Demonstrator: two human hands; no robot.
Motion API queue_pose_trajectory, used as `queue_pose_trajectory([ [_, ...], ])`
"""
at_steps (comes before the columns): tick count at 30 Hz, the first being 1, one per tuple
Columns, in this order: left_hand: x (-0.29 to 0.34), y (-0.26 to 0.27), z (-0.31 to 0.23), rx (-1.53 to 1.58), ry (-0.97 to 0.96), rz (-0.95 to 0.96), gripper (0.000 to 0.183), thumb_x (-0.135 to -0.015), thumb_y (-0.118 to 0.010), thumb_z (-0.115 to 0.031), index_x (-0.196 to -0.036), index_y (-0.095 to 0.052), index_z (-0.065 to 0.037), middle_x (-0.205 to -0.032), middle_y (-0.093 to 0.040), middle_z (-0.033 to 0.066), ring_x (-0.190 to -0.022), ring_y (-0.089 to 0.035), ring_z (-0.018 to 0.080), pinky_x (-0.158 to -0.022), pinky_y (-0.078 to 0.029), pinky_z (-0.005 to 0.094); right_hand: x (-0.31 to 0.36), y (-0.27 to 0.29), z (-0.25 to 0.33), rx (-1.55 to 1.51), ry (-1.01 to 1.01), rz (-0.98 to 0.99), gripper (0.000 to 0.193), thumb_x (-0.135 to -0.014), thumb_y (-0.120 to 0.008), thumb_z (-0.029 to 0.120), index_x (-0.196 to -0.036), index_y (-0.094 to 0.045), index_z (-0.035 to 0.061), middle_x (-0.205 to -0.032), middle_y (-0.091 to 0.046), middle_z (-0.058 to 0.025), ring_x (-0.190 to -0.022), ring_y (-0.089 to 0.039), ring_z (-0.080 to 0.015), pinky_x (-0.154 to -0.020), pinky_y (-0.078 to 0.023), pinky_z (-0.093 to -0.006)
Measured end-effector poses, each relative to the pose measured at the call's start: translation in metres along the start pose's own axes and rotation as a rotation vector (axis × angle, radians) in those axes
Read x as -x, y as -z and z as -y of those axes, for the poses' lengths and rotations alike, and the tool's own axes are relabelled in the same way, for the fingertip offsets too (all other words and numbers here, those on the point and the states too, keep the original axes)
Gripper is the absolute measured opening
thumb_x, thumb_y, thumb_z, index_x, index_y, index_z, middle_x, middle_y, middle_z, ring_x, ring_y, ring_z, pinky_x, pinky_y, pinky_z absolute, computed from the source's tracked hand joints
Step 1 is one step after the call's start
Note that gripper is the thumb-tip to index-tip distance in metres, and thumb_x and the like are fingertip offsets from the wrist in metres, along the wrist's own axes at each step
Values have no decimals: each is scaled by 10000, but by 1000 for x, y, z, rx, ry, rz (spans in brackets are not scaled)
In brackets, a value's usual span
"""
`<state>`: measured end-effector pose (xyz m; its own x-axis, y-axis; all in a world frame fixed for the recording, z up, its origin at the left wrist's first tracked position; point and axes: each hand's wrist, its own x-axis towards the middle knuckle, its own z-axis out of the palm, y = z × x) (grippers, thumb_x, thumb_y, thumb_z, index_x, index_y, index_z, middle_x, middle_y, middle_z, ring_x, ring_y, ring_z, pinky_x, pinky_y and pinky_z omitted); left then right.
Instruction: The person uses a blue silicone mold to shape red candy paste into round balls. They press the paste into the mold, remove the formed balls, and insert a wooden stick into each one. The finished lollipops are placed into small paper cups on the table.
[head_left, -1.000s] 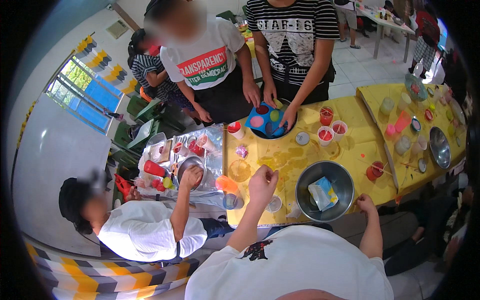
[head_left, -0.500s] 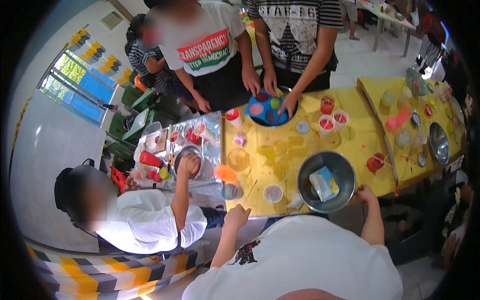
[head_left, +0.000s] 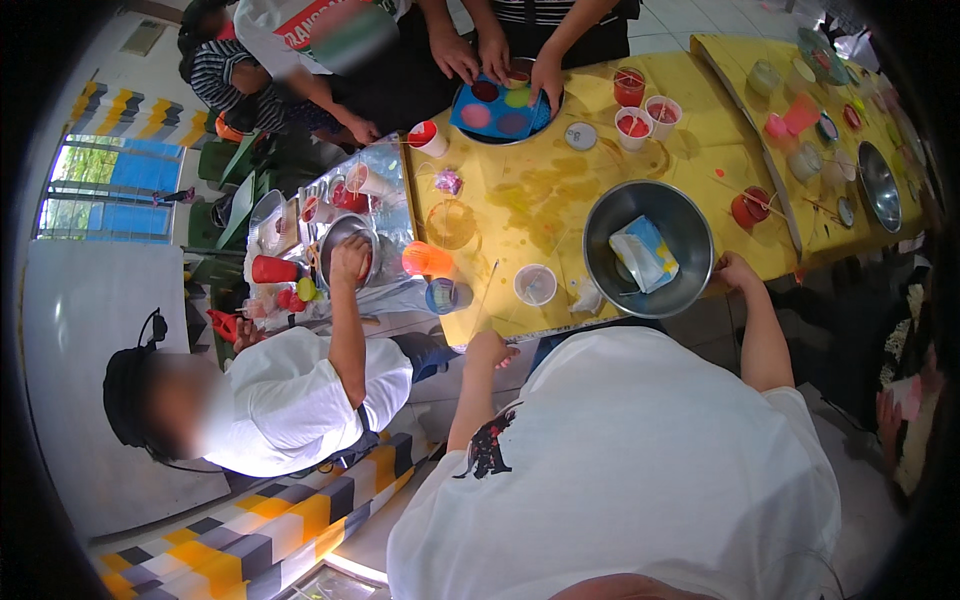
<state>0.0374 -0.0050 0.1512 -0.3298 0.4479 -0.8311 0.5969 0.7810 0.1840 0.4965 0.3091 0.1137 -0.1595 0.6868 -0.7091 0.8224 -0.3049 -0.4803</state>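
My right hand (head_left: 738,272) grips the right rim of a wide metal bowl (head_left: 697,222) at the table's near edge. Inside the bowl lies a white, blue and yellow packet (head_left: 645,254). By the near edge, left of the bowl, is my left hand (head_left: 489,350), fingers curled in and nothing visible in them. Nearest to it are a thin stick (head_left: 490,286) on the table, a white cup (head_left: 535,285) with pale contents and a crumpled clear piece of plastic (head_left: 586,295).
Across the yellow-covered table (head_left: 545,215), a person's hands hold a blue mould (head_left: 487,118) over another bowl. Red-filled cups (head_left: 634,127) stand behind my bowl. At left, a co-worker's hand (head_left: 350,258) reaches into a bowl, near an orange cup (head_left: 428,259) and a blue-tinted cup (head_left: 441,295).
The view has tilted, so the table sits higher in it. My left hand has drawn back a little and turned its fingers inward. My right hand stays on the bowl's rim.
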Motion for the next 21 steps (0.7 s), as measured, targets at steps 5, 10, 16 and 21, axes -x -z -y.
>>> queue_pose_trajectory([
  [5,0,15,-11,9,28,37,250,-757,-758,-274,-676,-705,-43,-637,-692,52,-551,-671,153,-566,-538,272,11,2,15,-5,0,-5,394,-639,-818,168,-908,-548,69,-858,-594,-59,-759,-596,-230,-577,-523,-441],
  [10,-11,14,-7,-105,25,55,294,-765,-752,-321,-671,-704,-47,-651,-698,57,-569,-680,160,-567,-542,277,10,-4,14,29,90,-84,396,-596,-843,132,-888,-597,23,-836,-639,-99,-769,-619,-252,-653,-505,-391],
  [16,5,27,-29,-71,78,122,312,-753,-769,-324,-663,-697,-35,-656,-699,72,-571,-681,172,-582,-553,294,-13,-7,-1,103,184,-121,406,-573,-851,123,-882,-619,0,-862,-664,-156,-811,-645,-289,-705,-502,-384],
  [21,-1,24,-19,-56,76,176,314,-766,-762,-343,-690,-697,-46,-666,-701,73,-587,-685,170,-558,-535,280,-3,-10,1,136,198,-148,412,-564,-858,135,-867,-619,-6,-851,-666,-178,-816,-651,-315,-705,-507,-386],
])
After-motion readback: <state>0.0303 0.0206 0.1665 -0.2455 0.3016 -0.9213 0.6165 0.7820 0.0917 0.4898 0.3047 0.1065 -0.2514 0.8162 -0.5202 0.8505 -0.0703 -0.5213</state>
